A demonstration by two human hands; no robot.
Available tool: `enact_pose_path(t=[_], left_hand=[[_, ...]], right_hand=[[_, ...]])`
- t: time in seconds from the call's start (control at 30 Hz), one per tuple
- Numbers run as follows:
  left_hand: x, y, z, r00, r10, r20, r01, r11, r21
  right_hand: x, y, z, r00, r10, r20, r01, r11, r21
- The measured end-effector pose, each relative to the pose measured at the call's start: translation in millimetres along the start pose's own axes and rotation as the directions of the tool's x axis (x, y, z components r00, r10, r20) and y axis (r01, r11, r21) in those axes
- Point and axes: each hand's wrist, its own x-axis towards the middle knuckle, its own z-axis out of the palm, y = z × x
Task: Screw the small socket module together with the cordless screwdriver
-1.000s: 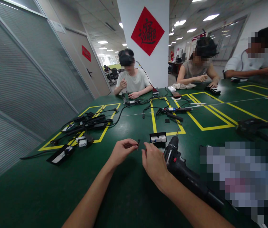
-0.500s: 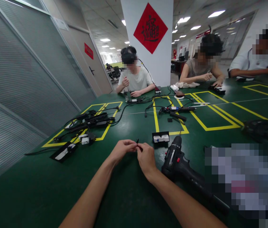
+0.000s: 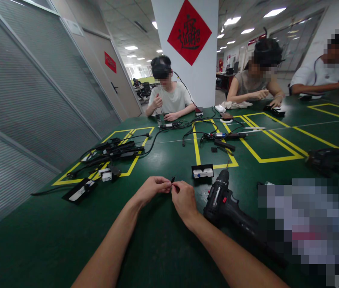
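Observation:
Between my fingertips is a small black piece [image 3: 173, 179], too small to name, its tip poking up above them. My left hand [image 3: 155, 188] pinches it from the left, and my right hand [image 3: 184, 199] pinches it from the right. Both hands are just above the green table, with fingertips touching or nearly so. Beyond my right hand sits a black tray-like holder with white parts [image 3: 203, 173]. A black power drill [image 3: 221, 198] lies to the right of my right hand, its bit pointing away from me.
Black cables and adapters [image 3: 118, 152] are heaped at the left, near a black plate with a white strip [image 3: 79, 192]. Pen-like tools [image 3: 226, 136] and cords lie farther back on the green table [image 3: 145, 248]. Three people sit along the far side. A blurred-out area covers the right.
The black piece tilts a little more to the right between my fingers. Both hands stay close together in nearly the same spot, and the view has shifted slightly.

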Motion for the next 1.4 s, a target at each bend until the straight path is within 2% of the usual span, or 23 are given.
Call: enact_pose_path(t=[0.2,0.4,0.63,0.73,1.03,1.17,1.3,1.4], left_hand=[[-0.3,-1.5,1.2,0.998,-0.008,0.065,0.013,0.997,-0.074],[0.0,-1.6,4.2,0.997,-0.059,0.046,0.063,0.992,-0.11],[-2.5,3.2,13.2,0.999,-0.035,0.015,0.035,0.999,-0.029],[-5.3,6.9,19.3,0.999,-0.021,0.024,0.022,0.998,-0.052],[-13.4,15.4,32.4,0.994,-0.019,0.105,0.027,0.997,-0.076],[-14.5,14.9,29.5,0.99,-0.007,0.141,0.025,0.991,-0.129],[-14.6,12.3,24.7,0.971,-0.023,0.238,0.064,0.984,-0.165],[-14.5,12.1,22.0,0.969,-0.016,0.247,0.06,0.983,-0.174]], right_hand=[[0.4,-2.7,-2.9,1.0,0.023,-0.01,-0.023,0.999,-0.025],[0.4,-4.9,-2.9,0.999,0.049,-0.01,-0.049,0.997,-0.058],[0.2,-4.9,-2.3,0.987,0.151,-0.048,-0.155,0.983,-0.098],[-3.3,-5.3,-6.2,0.986,0.158,-0.061,-0.163,0.981,-0.101],[-12.2,-8.6,-21.6,0.983,0.171,-0.062,-0.173,0.984,-0.028],[-10.8,-6.1,-20.4,0.972,0.225,-0.059,-0.224,0.974,0.033],[-10.4,-5.4,-18.9,0.969,0.241,-0.048,-0.237,0.969,0.076],[-11.4,-6.6,-19.6,0.97,0.239,-0.047,-0.234,0.968,0.091]])
